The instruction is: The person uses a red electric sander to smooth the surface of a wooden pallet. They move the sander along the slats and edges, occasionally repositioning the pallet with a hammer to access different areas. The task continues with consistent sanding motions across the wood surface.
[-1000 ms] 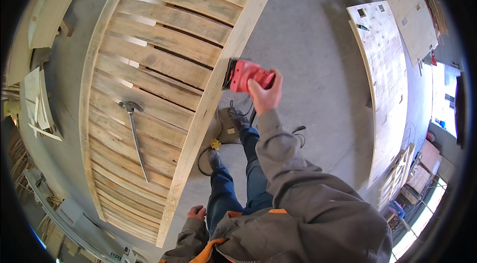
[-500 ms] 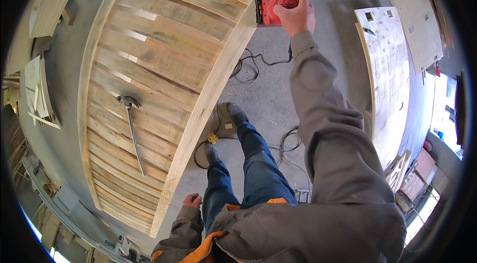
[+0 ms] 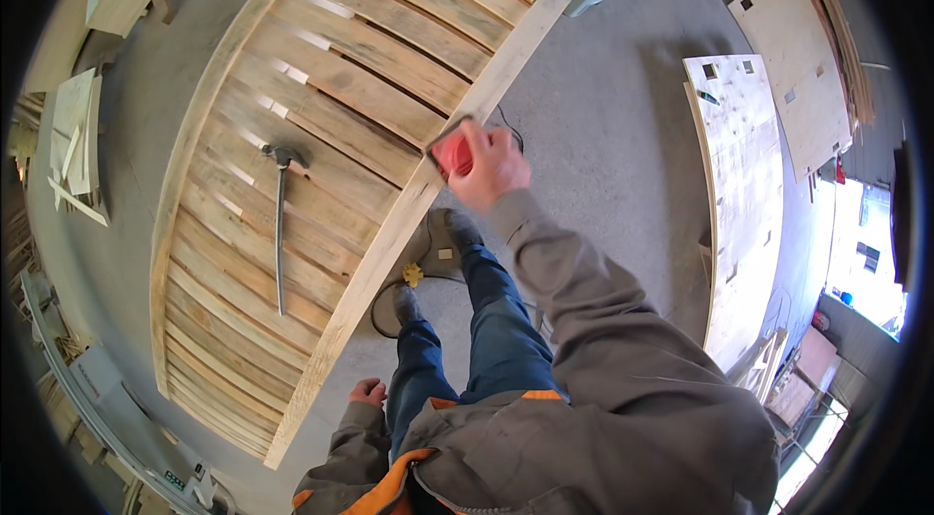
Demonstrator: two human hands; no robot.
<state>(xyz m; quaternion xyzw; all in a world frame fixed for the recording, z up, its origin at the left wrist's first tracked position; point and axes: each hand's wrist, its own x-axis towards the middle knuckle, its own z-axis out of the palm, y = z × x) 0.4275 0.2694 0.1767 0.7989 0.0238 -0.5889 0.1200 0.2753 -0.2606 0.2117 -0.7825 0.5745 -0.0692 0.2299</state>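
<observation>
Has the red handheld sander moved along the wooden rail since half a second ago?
Yes: along the right-hand rail of the slatted wooden panel, the red handheld sander has moved from near the far end back toward the near end.

The red sander is a compact, boxy power tool with a darker base, its body blurred and partly covered from view. It sits on the pale right-hand rail of a slatted wooden panel, nearer the far end than the near one, and reaches across the rail's width. The panel lies face up, running diagonally from upper right to lower left – 2 long rails with many crosswise boards between them. The boards are bare, tan to greyish, streaked with grain – and separated by narrow gaps.
</observation>
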